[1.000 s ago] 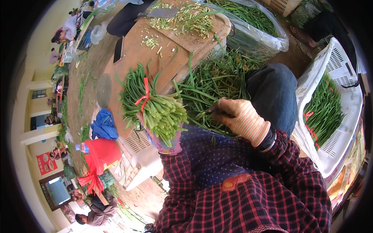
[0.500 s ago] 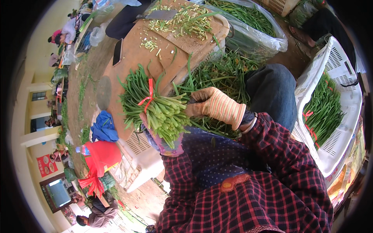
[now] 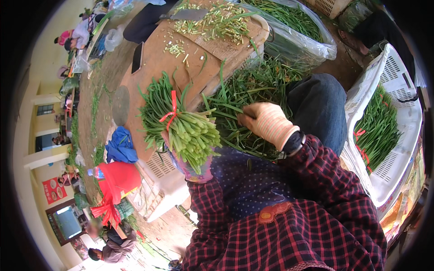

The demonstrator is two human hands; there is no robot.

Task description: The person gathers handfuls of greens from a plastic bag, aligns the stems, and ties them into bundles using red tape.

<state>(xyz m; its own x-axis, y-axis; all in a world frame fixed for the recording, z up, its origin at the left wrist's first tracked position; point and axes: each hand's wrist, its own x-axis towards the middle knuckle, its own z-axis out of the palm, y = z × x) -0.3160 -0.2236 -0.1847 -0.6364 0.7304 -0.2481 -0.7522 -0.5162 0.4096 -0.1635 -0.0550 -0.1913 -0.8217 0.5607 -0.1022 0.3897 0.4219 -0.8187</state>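
Observation:
My gloved left hand (image 3: 199,169) is wrapped round a bunch of garlic chives (image 3: 192,135) from below, the pale cut ends turned toward me. A red tie (image 3: 173,108) circles the bunch, and its dark green leaves spread over the edge of the wooden board. My right hand (image 3: 270,123), in a striped knit glove, is apart from the bunch, just to its right. Its fingers are curled together beside a long green blade, above a heap of loose leaves (image 3: 253,83). Whether they grip that blade is hard to make out.
On the board (image 3: 158,63) lie a knife (image 3: 192,15), chopped stem ends (image 3: 217,27) and a phone (image 3: 137,58). A white crate (image 3: 377,180) with tied bunches stands at right. Behind the heap is a plastic bag of greens (image 3: 294,22). Red ties (image 3: 108,212) hang at left.
My right hand has drawn back from the cut ends of the bunch, moving right over the loose leaves. My left hand still holds the bunch in nearly the same place.

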